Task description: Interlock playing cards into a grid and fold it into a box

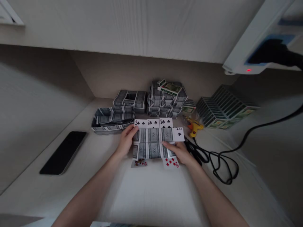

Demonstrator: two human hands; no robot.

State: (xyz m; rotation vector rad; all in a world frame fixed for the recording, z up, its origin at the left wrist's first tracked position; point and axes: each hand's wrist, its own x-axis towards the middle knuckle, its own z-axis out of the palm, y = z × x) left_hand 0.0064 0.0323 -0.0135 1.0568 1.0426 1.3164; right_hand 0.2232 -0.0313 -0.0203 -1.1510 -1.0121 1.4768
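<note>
A flat panel of joined playing cards [154,142] lies across the middle, mostly showing patterned backs. Along its far edge the faces of a four, five and six of clubs stick out; a two of clubs [179,135] juts out at the right. Red-suited card faces, one a ten of diamonds [171,163], show at the near edge. My left hand [126,138] grips the panel's left side, thumb on top. On the right side, my right hand [178,151] holds it with the thumb over the backs and the other fingers hidden beneath.
Behind stand an open card-built box [111,126], a card frame [130,99] and stacked card structures [165,101] with a card pack [170,88] on top. At right are a yellow glue gun [195,126], black scissors [195,151], a cable [220,154] and pack rows [227,107]. A phone [63,153] lies left.
</note>
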